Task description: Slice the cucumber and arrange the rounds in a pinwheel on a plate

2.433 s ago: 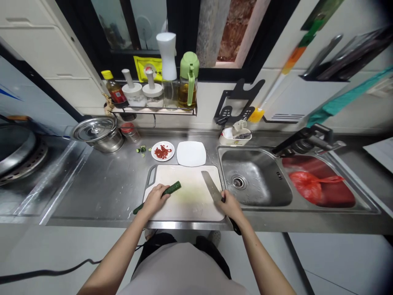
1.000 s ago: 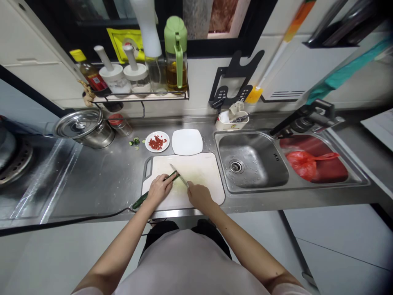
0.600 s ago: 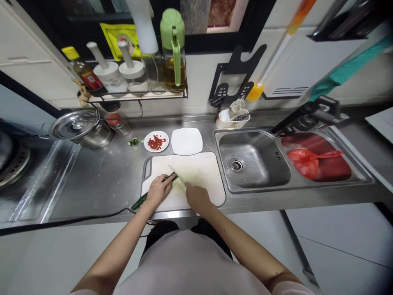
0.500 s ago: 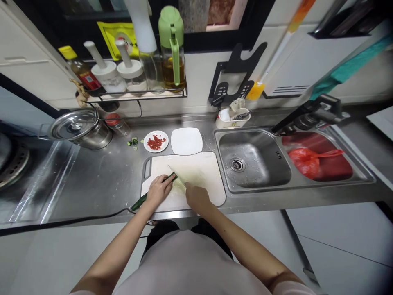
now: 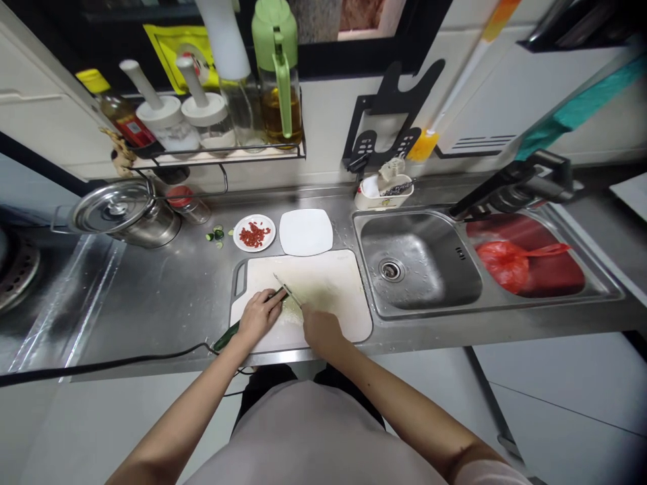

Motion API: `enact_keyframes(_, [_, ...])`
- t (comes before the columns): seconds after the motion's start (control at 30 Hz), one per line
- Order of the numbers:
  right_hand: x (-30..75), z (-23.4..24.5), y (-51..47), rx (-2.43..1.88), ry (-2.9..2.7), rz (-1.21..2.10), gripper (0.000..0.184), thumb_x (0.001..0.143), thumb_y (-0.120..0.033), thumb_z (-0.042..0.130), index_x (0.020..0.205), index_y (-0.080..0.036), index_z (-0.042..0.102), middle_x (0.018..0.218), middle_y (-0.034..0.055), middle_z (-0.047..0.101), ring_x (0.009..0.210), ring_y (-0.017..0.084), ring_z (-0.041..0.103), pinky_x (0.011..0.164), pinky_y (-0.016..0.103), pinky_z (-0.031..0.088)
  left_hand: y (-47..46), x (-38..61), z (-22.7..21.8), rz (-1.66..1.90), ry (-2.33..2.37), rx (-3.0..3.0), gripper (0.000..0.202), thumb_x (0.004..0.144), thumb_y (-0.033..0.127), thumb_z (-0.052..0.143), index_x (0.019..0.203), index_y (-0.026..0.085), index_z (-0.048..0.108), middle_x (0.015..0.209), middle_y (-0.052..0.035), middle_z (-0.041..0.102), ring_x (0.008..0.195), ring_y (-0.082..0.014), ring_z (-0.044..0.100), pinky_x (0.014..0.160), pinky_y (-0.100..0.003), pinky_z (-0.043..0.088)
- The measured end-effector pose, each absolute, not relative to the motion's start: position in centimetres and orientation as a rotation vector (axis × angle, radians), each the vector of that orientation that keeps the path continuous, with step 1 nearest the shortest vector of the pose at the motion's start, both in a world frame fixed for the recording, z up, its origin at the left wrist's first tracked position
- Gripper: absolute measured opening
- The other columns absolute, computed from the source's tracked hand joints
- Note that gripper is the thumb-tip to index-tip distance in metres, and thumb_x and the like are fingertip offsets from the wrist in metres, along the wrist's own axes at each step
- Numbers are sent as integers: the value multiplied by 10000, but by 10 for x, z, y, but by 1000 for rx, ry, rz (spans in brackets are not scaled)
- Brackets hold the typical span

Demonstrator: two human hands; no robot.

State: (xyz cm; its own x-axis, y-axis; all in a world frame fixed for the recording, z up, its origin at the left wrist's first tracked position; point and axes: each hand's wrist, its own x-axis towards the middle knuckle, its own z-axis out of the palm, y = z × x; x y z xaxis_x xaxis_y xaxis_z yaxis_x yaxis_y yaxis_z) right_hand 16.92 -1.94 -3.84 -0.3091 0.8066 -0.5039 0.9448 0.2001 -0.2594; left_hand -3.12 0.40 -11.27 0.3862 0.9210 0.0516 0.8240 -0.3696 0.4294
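Note:
A long dark green cucumber lies slantwise over the left part of the white cutting board, its near end past the board's edge. My left hand is closed over its upper part, fingers pressing it down. In my right hand is a knife, gripped by its handle. The thin blade points up and left and meets the cucumber's far end just beyond my left fingertips. Pale wet bits are smeared on the board beside the blade. Most of the knife's handle is hidden by my fingers.
Behind the board stand a white plate of chopped red pieces and a square white plate. Cucumber ends lie left of them. A steel pot is at far left, a sink at right. A black cable crosses the counter's front.
The view has shifted slightly. Both hands stay at the cucumber; the knife still rests at its far end, with only a small shift of the blade.

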Motion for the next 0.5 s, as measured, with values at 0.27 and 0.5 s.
enact_keyframes(0.27, [166, -30, -13, 1648, 2175, -815, 313, 920, -97, 345, 1179, -119, 519, 894, 155, 698, 869, 256, 699, 702, 311, 507, 7, -33, -114, 428, 1508, 2328, 391, 957, 322, 441, 1318, 279, 584, 1160, -66, 612, 1010, -201, 568, 911, -338, 477])
enact_keyframes(0.5, [163, -28, -7, 1655, 2168, -802, 311, 915, -90, 353, 1167, -116, 534, 890, 154, 696, 886, 249, 697, 703, 301, 510, 8, -35, -119, 485, 1489, 2361, 381, 962, 329, 440, 1309, 278, 588, 1163, -56, 626, 1012, -200, 578, 892, -338, 495])
